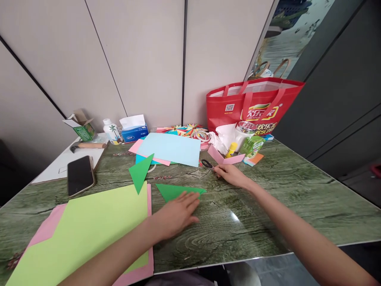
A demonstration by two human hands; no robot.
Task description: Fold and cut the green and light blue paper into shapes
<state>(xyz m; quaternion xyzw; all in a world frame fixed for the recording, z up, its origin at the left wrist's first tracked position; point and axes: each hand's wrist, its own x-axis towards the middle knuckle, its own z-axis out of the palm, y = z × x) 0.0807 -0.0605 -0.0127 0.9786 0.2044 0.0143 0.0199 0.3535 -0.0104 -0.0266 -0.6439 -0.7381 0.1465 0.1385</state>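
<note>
Left hand (178, 212) flat, grip wide, on green paper triangle (174, 191); right hand (230, 174) grip pinching scissors (207, 163) on table (282, 190)

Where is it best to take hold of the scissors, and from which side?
Probably at the black handle loops of the scissors, from the right: they lie flat on the table, and the right hand rests right beside them.

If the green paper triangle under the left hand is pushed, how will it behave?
The green triangle looks thin and flat, so it is probably light and floppy. The tabletop shines, so it may slide easily. The left hand rests on its near edge, which likely pins it.
</note>
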